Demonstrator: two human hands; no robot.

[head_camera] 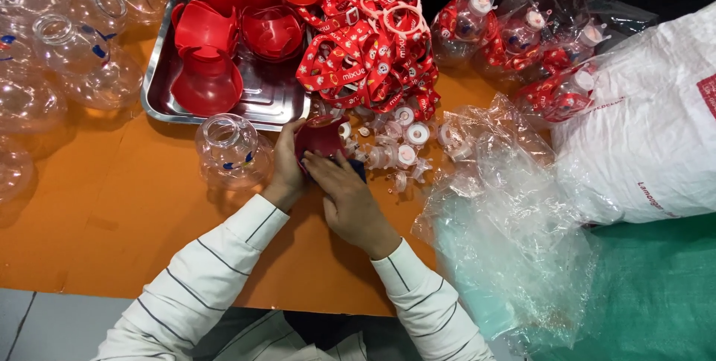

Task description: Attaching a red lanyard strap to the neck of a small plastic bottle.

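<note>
My left hand [287, 167] and my right hand [349, 201] meet over a red plastic lid [321, 137] on the orange table [112, 212]. The left hand grips the lid's left side, and the right hand's fingers press on its near edge. A clear round plastic bottle [233, 151] stands just left of my left hand. Several small white caps and spouts [403, 145] lie scattered just right of the lid. A heap of red printed straps [373, 48] sits behind the lid.
A metal tray [276, 104] holds several red lids. Clear bottles [67, 48] crowd the far left. Bags of finished bottles [522, 33] lie at the back right, a large white sack [649, 130] at the right, and crumpled clear plastic [507, 227] on green cloth.
</note>
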